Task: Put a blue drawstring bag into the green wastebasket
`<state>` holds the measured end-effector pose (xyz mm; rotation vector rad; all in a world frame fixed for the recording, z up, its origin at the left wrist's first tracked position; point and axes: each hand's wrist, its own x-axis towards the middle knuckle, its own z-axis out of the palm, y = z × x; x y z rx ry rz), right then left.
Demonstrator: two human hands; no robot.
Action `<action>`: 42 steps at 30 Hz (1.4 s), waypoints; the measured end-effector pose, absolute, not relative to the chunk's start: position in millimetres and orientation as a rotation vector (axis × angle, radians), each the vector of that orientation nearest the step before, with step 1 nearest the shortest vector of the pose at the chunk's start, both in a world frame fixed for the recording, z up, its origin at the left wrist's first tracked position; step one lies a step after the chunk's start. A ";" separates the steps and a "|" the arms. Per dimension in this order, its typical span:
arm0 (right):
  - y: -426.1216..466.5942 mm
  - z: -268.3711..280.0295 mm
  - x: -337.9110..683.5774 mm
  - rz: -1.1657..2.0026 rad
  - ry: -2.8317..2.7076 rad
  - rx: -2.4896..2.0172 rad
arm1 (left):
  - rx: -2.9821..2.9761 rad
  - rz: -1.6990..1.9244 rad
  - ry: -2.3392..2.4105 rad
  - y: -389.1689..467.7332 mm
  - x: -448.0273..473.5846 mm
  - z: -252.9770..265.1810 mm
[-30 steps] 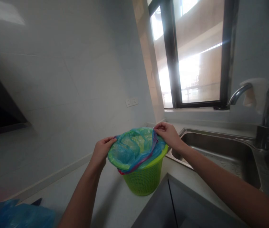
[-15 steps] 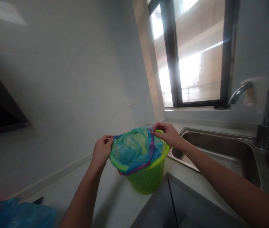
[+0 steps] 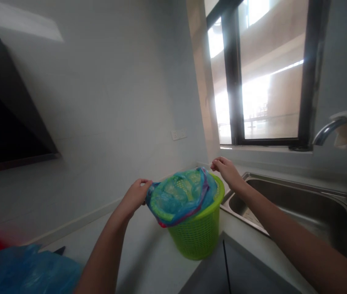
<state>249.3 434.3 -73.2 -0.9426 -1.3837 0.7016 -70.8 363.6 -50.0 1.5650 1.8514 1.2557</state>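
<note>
Loosely, a blue bag lines the green basket, left hand pinching the bag, right hand curled narrow nearby.

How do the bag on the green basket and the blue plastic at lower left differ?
The bag drapes over the green basket; the blue plastic lies crumpled at lower left. The bag shows a purple-pink band; the blue plastic shows none. The left hand pinches the bag; neither hand touches the blue plastic. Both are blue.

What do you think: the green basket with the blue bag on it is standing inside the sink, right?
Not inside: the head view shows the green basket with the blue bag on it standing on the counter, beside the sink.
</note>
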 end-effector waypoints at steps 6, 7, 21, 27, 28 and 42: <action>487.7 -48.1 224.8 1.093 -1.501 -1.278 | 1.493 1.043 1.826 352.2 -88.5 -44.9; 495.2 -43.1 221.1 1.178 -1.534 -1.324 | 1.460 1.024 1.830 354.2 -91.3 -47.0; 524.5 -26.8 181.3 1.161 -1.764 -1.463 | 1.475 1.342 1.403 381.7 -84.1 -64.0; 516.9 -32.0 181.4 0.857 -1.645 -1.142 | 1.481 1.575 1.274 387.2 -73.0 -64.4; 514.5 -29.5 179.9 0.830 -1.618 -1.082 | 1.473 1.617 1.242 387.8 -71.4 -64.7; 462.8 -43.6 233.8 0.607 -1.237 -1.029 | 1.480 1.726 1.187 374.9 -58.1 -50.9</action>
